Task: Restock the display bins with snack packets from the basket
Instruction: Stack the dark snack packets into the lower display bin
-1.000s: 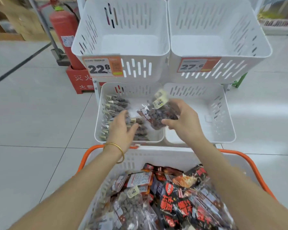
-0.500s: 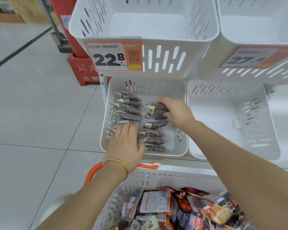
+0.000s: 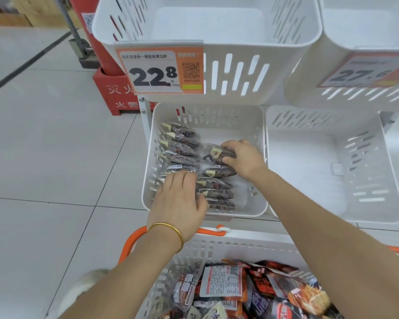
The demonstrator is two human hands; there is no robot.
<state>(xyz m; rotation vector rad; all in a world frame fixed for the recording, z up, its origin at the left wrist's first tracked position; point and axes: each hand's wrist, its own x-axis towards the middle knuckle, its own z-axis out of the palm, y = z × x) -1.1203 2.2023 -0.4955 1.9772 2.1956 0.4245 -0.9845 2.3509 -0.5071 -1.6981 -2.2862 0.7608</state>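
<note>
Your right hand (image 3: 244, 157) grips a packet (image 3: 217, 154) in the bin (image 3: 217, 116); your left hand (image 3: 180, 201) lies flat on the row (image 3: 182, 155) beside it.

White lower-left bin (image 3: 249, 210), 2 rows of snack packets (image 3: 182, 143) on its floor.

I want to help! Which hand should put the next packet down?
Right. The right hand grips a packet in the bin, at the far end of the right row; the left hand lies flat on the left row.
</note>
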